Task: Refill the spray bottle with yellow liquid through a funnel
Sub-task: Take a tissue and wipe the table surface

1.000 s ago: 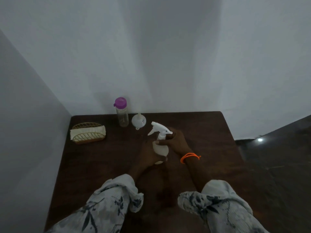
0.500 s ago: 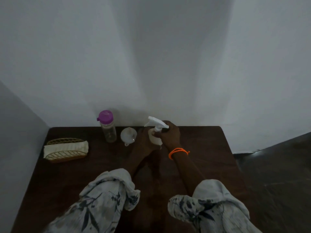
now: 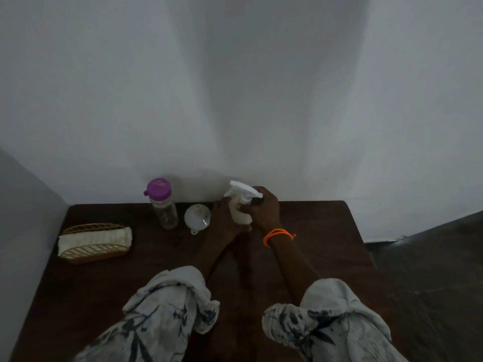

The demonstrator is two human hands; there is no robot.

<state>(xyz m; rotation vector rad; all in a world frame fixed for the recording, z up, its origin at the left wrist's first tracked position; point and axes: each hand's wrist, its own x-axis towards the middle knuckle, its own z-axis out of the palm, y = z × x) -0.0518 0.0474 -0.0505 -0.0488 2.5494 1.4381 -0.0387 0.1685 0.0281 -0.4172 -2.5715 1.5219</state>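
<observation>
A white spray bottle (image 3: 240, 212) stands near the far edge of the dark wooden table (image 3: 313, 244). My left hand (image 3: 222, 220) wraps its body from the left. My right hand (image 3: 264, 207) grips the neck just under the white trigger head (image 3: 243, 190). A white funnel (image 3: 197, 218) lies on the table just left of my left hand. Further left stands a clear bottle (image 3: 163, 205) with a purple cap and a little yellowish liquid at its bottom.
A gold wire basket (image 3: 91, 242) holding a folded white cloth sits at the table's left side. White walls close in behind and to the left. Dark floor lies beyond the table's right edge.
The view has tilted up, so the table sits lower in frame. Both hands have stayed on the spray bottle, and the right hand has shifted around the trigger head.
</observation>
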